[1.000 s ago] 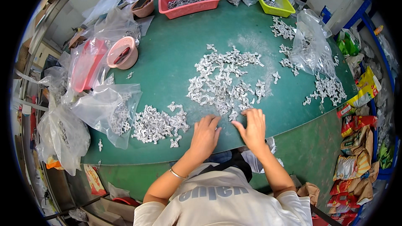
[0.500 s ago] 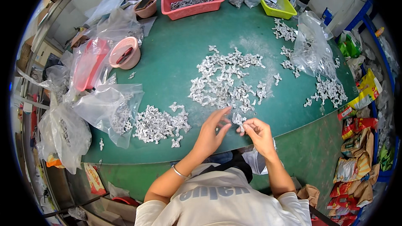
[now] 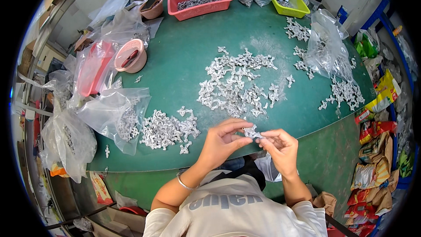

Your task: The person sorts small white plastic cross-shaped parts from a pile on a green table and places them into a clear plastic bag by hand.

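Both hands meet at the near edge of the green table [image 3: 184, 66]: left hand [image 3: 221, 142] and right hand [image 3: 278, 147] each pinch, between thumb and fingertips, one small silvery metal part [image 3: 251, 132] held between them.

Just beyond the hands: large loose spread of like metal parts [image 3: 237, 83], mid-table, seemingly not yet handled.
Left of the hands: tighter heap of parts [image 3: 166, 129], beside a clear plastic bag [image 3: 116, 116] partly filled with the same; judged the finished lot, smaller than what remains.
Far right: further scattered parts [image 3: 346, 93] and another clear bag [image 3: 326, 46].
Far edge: red tray [image 3: 201, 1] holding parts, yellow-green tray [image 3: 288, 1].
Left edge: pink bowl [image 3: 130, 55], more bags.

Progress, as judged: under way, a good part left.
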`<state>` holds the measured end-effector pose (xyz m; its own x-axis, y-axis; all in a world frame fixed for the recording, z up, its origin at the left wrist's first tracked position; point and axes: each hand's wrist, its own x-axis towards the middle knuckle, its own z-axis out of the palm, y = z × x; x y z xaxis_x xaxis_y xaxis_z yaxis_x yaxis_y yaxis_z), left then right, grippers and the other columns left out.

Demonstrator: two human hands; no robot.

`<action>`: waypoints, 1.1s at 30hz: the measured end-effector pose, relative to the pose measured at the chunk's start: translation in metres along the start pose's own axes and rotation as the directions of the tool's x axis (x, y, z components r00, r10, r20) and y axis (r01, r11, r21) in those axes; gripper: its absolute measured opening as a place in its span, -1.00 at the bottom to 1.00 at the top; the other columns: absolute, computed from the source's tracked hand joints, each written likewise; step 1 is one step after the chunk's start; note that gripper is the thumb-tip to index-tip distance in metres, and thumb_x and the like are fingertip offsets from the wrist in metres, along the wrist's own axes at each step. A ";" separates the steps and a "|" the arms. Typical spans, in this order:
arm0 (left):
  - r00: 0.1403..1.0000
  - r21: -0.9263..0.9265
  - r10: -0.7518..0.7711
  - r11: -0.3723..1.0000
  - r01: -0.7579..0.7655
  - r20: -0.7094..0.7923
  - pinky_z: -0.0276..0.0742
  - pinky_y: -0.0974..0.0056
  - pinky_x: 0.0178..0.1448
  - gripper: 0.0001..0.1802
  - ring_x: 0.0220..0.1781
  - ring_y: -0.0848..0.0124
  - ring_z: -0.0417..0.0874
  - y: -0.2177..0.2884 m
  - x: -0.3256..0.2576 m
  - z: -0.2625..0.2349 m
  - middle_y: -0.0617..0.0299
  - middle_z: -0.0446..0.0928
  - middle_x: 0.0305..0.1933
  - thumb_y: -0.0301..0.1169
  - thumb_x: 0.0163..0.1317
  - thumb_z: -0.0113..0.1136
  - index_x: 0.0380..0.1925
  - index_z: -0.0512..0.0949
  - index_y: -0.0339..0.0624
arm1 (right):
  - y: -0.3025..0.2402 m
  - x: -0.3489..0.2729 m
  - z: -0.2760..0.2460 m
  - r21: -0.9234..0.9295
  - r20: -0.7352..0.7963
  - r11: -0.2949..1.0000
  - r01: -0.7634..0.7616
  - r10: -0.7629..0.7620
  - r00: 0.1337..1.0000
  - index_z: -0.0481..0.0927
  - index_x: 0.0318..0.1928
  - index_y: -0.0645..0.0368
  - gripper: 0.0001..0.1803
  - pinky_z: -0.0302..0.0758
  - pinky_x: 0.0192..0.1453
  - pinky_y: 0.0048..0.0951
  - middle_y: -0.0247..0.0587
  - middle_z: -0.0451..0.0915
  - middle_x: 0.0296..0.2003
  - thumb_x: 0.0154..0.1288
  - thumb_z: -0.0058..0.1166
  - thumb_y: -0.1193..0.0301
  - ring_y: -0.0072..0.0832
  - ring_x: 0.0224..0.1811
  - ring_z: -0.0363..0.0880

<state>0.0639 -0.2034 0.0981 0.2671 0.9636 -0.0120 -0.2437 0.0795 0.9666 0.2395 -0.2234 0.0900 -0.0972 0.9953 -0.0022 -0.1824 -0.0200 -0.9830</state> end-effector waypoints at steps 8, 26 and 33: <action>0.999 0.008 -0.039 0.999 0.039 0.030 0.55 0.42 -0.20 -0.76 -0.31 0.47 0.57 0.005 -0.008 -0.001 0.13 0.53 -0.29 -0.62 0.09 0.16 -0.19 0.52 -0.42 | -0.004 -0.002 -0.001 0.054 -0.045 0.998 0.011 -0.008 0.999 0.48 -0.31 0.35 -0.88 0.39 -0.48 -0.66 -0.13 0.58 -0.48 0.28 -0.04 0.51 -0.63 -0.53 0.48; 0.934 -0.423 -0.338 0.834 0.355 0.118 0.53 0.41 -0.31 -0.81 -0.44 0.48 0.57 0.000 -0.011 -0.009 0.13 0.57 -0.38 -0.45 0.20 0.10 -0.28 0.54 -0.38 | -0.004 -0.004 0.003 0.403 0.085 0.898 -0.179 0.158 0.984 0.38 -0.32 0.32 -0.86 0.43 -0.61 -0.59 0.00 0.55 -0.48 0.32 -0.10 0.47 -0.48 -0.54 0.53; 0.938 -0.422 -0.330 0.839 0.344 0.108 0.50 0.41 -0.33 -0.82 -0.45 0.48 0.55 -0.001 -0.012 -0.010 0.14 0.57 -0.39 -0.44 0.20 0.10 -0.31 0.54 -0.38 | -0.004 -0.005 0.005 0.382 0.072 0.913 -0.143 0.125 0.990 0.39 -0.32 0.32 -0.85 0.44 -0.61 -0.58 0.00 0.55 -0.48 0.31 -0.08 0.45 -0.46 -0.52 0.53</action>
<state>0.0519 -0.2122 0.0952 0.4319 0.8496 -0.3026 -0.5060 0.5060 0.6985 0.2361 -0.2291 0.0947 -0.1890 0.9756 -0.1118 -0.5268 -0.1969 -0.8269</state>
